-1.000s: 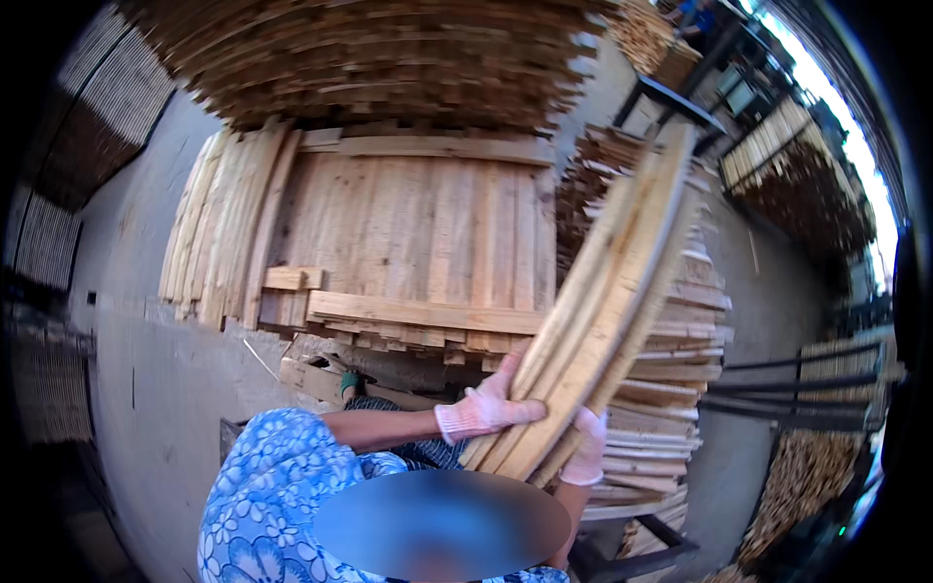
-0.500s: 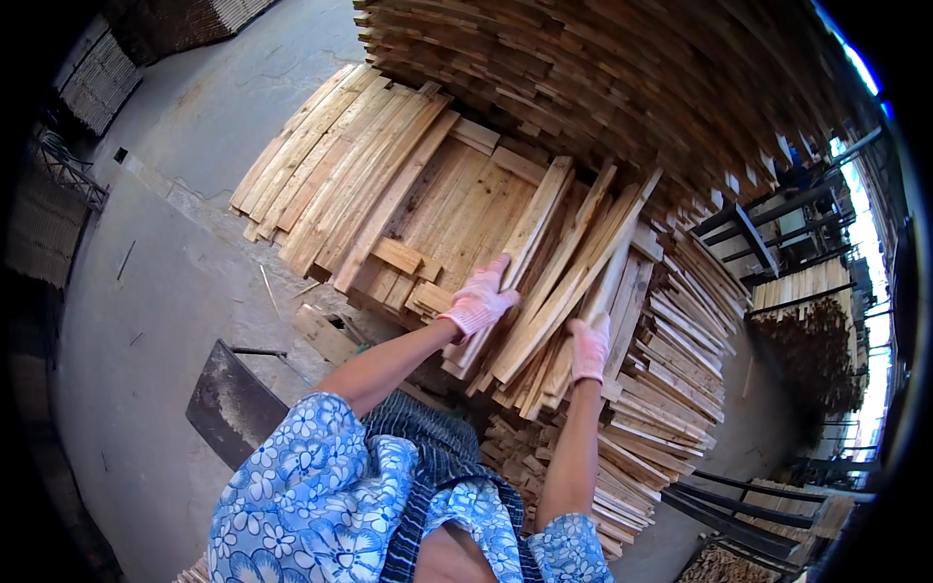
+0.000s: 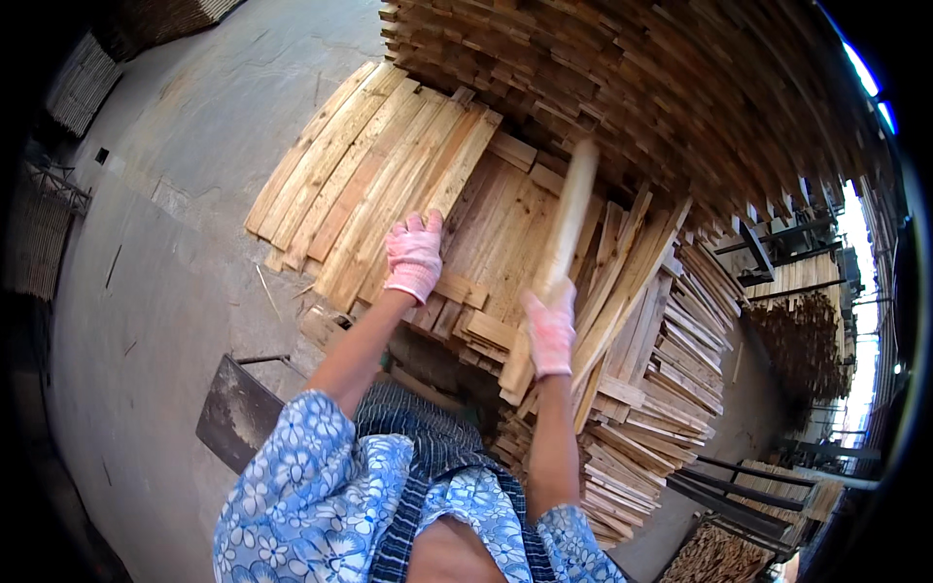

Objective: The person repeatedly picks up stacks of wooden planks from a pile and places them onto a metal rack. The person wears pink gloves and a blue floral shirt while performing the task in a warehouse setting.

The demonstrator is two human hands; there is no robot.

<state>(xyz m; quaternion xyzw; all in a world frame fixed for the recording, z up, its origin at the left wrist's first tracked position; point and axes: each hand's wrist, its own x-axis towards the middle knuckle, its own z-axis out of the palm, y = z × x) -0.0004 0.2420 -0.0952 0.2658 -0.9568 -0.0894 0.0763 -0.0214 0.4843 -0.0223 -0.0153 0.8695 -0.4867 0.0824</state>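
Note:
My left hand (image 3: 415,257), in a pink knit glove, is closed over the near part of a wooden plank (image 3: 465,167) at the right end of a row of planks (image 3: 340,165) laid side by side. My right hand (image 3: 550,328), gloved the same way, grips another wooden plank (image 3: 573,214), blurred by motion and tilted across the stack. Between my hands a lower layer of boards (image 3: 496,233) shows, with short wood blocks (image 3: 491,328) at its near edge. Loose planks (image 3: 622,277) lie at angles just right of my right hand.
A tall stack of lumber (image 3: 622,78) rises behind the planks. More loose sticks (image 3: 680,345) fan out at the right. A dark metal plate (image 3: 238,408) stands on the concrete floor (image 3: 165,301) at the left. Black metal bars (image 3: 739,510) are at the lower right.
My left hand has moved left onto the row, which now has another plank at its right end. My right hand has shifted left, lifting a plank from the loose ones.

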